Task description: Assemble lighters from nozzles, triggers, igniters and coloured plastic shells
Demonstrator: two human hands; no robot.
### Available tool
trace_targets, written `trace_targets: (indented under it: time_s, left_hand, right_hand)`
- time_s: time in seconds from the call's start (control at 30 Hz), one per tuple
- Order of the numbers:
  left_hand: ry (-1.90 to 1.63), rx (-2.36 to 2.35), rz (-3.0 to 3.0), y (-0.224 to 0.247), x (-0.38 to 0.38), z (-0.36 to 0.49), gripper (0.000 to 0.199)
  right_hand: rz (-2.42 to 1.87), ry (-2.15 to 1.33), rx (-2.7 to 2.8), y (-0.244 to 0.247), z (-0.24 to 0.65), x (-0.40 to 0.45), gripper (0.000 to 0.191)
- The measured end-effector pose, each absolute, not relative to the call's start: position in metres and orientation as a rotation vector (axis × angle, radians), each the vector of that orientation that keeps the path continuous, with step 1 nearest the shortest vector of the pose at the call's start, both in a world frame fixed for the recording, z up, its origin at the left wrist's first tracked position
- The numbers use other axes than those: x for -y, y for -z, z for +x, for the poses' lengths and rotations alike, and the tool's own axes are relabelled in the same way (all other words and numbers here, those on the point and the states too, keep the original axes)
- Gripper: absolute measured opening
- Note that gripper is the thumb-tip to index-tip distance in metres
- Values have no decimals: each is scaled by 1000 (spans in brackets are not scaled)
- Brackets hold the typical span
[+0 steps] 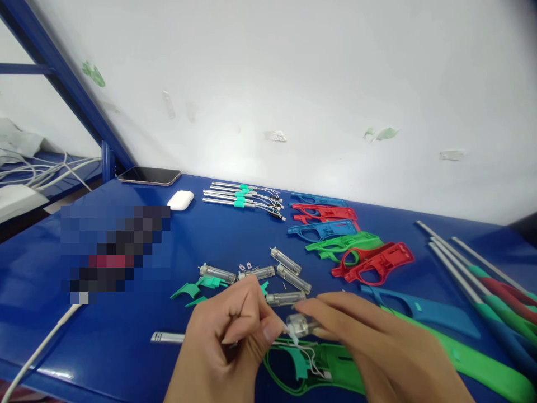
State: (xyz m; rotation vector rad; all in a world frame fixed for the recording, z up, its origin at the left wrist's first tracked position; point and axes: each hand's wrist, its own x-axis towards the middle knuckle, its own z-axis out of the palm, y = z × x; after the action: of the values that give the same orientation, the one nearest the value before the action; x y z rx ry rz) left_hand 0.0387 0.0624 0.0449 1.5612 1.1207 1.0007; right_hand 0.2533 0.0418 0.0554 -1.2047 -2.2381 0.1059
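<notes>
In my right hand [356, 330] is a clear lighter fuel tank [298, 326], gripped between thumb and fingers with its pale nozzle end towards the left. My left hand [241, 330] is closed in a pinch right at that nozzle; what its fingertips hold is hidden. Beneath both hands lies a green lighter handle shell [335, 358], with a teal trigger [298, 361] and thin white wires [312, 358] in it. A slotted metal tube [168, 337] sticks out to the left from under my left hand. Several more clear tanks [285, 261] lie just beyond my hands.
Teal triggers [188, 290] lie left of the tanks. Farther back are metal tubes with wires [229, 202] and coloured handle shells [388, 263]. Long assembled lighters [457, 271] lie at right. A phone [150, 176], white case [181, 200] and white cable [46, 341] occupy the left.
</notes>
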Motion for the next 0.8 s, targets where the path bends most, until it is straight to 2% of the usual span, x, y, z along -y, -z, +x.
trace_targets:
  time_s: [0.13,0.4,0.53,0.67,0.73,0.8]
  left_hand:
    - [-977,-1132,1633,-44,-60,39,53]
    - [-1032,-1117,1532,-42,-63,38,51]
    - [-941,-1121,1519,-42,-63,37,31]
    - [-936,-1160,1886,-32,-63,42,6]
    - [-911,-1116,2129,-24,-62,45,18]
    - [-839,-1046,2299,-19,-62,47,21]
  right_hand:
    - [-1175,-72,2162,-56,249,-43,59]
    - [-1182,-146,2188,-61,249,-44,57]
    - [-1332,-255,2193,-57,266,-36,51]
    - [-1538,-115,2132,-54,286,-24,35]
    - [-1586,-35,2074,-53,290,-19,31]
    - [-1578,83,2027,-50,292,-14,35]
